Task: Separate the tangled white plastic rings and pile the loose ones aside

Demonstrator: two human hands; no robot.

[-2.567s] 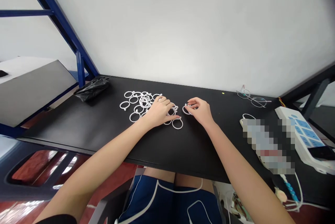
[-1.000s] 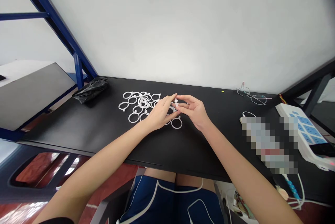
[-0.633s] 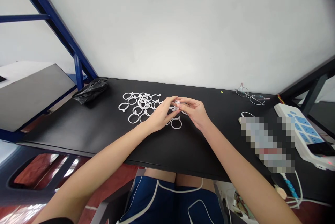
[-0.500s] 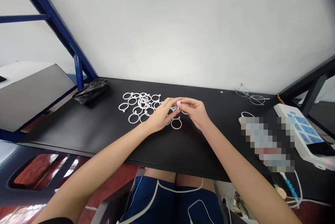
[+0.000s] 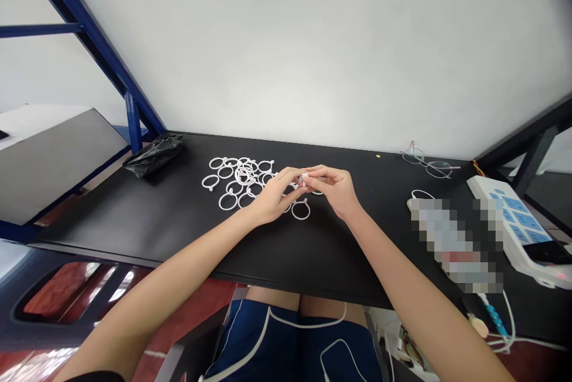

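Observation:
My left hand (image 5: pixel 279 194) and my right hand (image 5: pixel 334 189) meet over the middle of the black table (image 5: pixel 187 215). Between their fingertips they pinch a small white plastic piece (image 5: pixel 304 177); its full shape is hidden by the fingers. Left of and partly behind my left hand lies a pile of white rings (image 5: pixel 244 176), each with a small knob. One separate white ring (image 5: pixel 301 210) rests on the table just below the held piece. Part of another ring shows beside my right fingers.
A crumpled black plastic bag (image 5: pixel 156 157) lies at the left back. To the right are eyeglasses (image 5: pixel 438 169), a blurred-out phone (image 5: pixel 456 245) with a cable, and a white power strip (image 5: pixel 513 215). A blue metal frame (image 5: pixel 100 51) rises at the left; a wall stands behind.
Both hands stay almost in place. The fingers have shifted slightly around the small white piece, and more of it shows between them. The rings on the table have not moved.

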